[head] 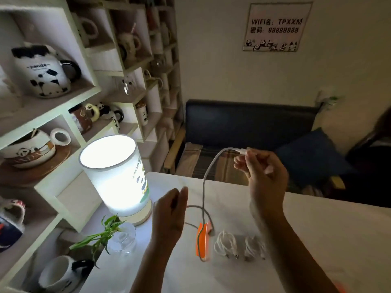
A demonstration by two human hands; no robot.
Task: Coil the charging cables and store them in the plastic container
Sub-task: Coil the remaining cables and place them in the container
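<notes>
My right hand [264, 174] is raised above the white table [317, 229] and pinches the plug end of a white charging cable [204, 187]. The cable hangs down in a curve and runs across the table past an orange container [203, 242]. My left hand [171, 212] hovers to the left of the hanging cable, fingers held together and empty; it does not touch the cable. Two coiled white cables [225, 243] [254, 246] lie on the table just right of the orange container.
A lit cylindrical lamp [115, 176] stands at the table's left, with a glass vase of green stems [122, 240] in front of it. Shelves of panda mugs [40, 70] fill the left wall. A dark sofa [249, 123] and blue cushion [311, 153] lie beyond the table.
</notes>
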